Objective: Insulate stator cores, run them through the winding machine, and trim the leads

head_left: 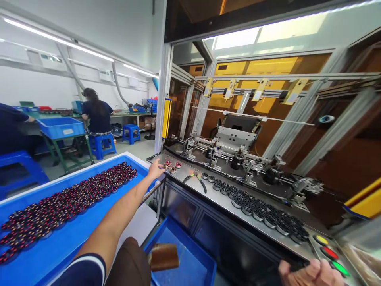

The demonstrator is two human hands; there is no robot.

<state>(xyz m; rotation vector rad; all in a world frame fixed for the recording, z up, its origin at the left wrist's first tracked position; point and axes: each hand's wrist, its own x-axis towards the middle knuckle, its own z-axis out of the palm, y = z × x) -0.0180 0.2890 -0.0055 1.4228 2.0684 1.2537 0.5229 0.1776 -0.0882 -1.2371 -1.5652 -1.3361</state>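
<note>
My left hand [155,170] reaches to the left end of the metal worktop, fingers apart, beside a few small round motor parts with red and copper-coloured windings [173,169]. Its fingertips are at the nearest of these; whether they touch cannot be made out. My right hand [312,274] is at the lower right, partly cut off by the frame, its fingers loosely bent and thumb apart. Nothing shows in it. It is close to a green button [339,268]. Pliers [195,179] with dark handles lie spread on the worktop, right of the small parts.
Rows of black ring-shaped parts [256,206] cover the worktop's front. Behind stands a machine with several fixtures [238,159]. A blue tray [119,198] of wound parts is at left, a blue bin [193,258] below. Red [329,252] and yellow buttons [321,239] sit right. Co-workers sit behind.
</note>
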